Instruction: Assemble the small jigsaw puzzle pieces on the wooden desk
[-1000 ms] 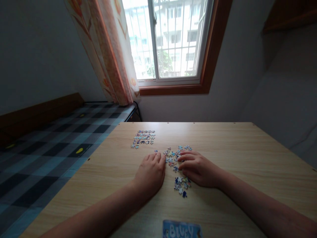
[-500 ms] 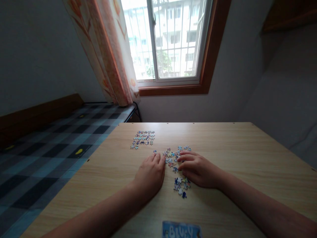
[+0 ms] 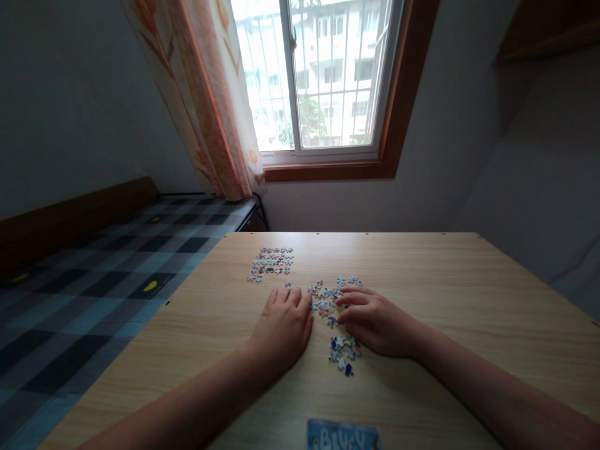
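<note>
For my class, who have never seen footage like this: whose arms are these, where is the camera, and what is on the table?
The camera sits on a person's head, looking forward and down, so both arms are that person's own. The left hand lies flat on the wooden table. The right hand touches a loose pile of puzzle pieces with its fingertips; neither hand clearly holds anything. A smaller cluster lies nearer, a joined patch of pieces farther left, and a blue box at the near edge.
</note>
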{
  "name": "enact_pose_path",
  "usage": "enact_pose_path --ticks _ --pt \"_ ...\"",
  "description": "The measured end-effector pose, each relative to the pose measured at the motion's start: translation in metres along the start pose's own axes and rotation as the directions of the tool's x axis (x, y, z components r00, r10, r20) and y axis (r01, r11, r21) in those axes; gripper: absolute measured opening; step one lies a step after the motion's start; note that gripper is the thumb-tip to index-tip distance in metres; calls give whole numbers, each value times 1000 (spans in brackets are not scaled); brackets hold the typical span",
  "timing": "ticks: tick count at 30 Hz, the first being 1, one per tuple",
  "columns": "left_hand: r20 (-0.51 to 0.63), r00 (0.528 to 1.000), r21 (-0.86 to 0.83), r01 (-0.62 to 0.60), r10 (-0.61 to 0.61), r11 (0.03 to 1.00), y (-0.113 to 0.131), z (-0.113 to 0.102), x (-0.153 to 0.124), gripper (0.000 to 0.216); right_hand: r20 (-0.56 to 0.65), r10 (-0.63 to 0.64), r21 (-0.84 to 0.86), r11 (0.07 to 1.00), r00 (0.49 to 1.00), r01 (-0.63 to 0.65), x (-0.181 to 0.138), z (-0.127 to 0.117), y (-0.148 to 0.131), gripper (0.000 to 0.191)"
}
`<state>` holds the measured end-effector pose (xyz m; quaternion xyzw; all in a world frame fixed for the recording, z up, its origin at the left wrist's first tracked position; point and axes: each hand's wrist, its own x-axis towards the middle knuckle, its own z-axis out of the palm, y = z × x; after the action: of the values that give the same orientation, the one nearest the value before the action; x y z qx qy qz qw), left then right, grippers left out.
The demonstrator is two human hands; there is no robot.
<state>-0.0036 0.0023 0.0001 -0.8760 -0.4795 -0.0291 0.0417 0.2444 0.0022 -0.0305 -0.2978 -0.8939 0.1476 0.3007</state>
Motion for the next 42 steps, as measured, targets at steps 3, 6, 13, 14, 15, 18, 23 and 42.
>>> enact_pose_path --ticks 3,6,13,14,15,18,23,42 --pt "14 999 22 31 -31 999 -5 -2 2 34 2 0 5 1000 1000 0 0 0 1 16" --pt "32 997 69 65 -67 996 -12 -2 3 34 6 2 1 1000 1000 -2 0 0 0 16" --pt "62 990 77 120 -125 990 -29 -5 6 28 -5 5 -2 1000 1000 -5 0 1 0 15" --pt "65 989 78 126 -131 989 -31 -5 7 28 -7 5 -1 1000 1000 -5 0 1 0 15" --pt "65 989 80 129 -135 988 -33 -6 7 28 -8 4 1 1000 1000 -4 0 2 0 15" --pt "63 990 83 124 -129 989 -36 -5 9 29 -5 -1 1 1000 1000 1 0 1 1 16" --pt "34 990 161 131 -138 978 -29 -4 4 37 4 -6 -6 1000 1000 6 0 1 1 17" --pt "118 930 224 318 -349 921 -32 3 13 62 4 8 -37 999 1000 -8 -2 4 3 20"
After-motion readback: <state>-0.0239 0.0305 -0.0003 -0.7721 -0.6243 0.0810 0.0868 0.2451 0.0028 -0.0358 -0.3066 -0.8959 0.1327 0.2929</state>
